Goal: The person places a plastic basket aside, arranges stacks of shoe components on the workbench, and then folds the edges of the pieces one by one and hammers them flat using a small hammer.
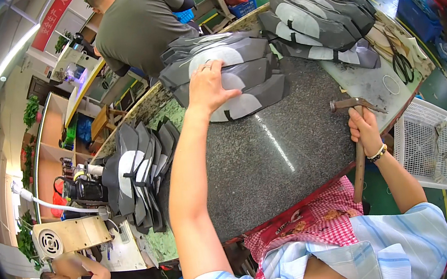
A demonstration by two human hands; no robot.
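Observation:
My left hand [207, 88] reaches out over a stack of dark grey flat pieces with curved light-grey patches [252, 74]. Its fingers rest on the upper pieces and its thumb stands apart, over the lower ones. Wrapped around the wooden handle of a hammer [359, 148] is my right hand [364, 129]. The hammer's metal head sits just above that fist, over the right side of the dark stone slab [285, 143]. A bracelet circles my right wrist.
Similar pieces lie in a pile [141, 172] at left and a larger pile [319, 13] at far right. Black-handled scissors [402, 64] lie on the right board. A white plastic basket [424, 143] stands beyond the table's right edge. Two other people sit nearby, at far left and lower left.

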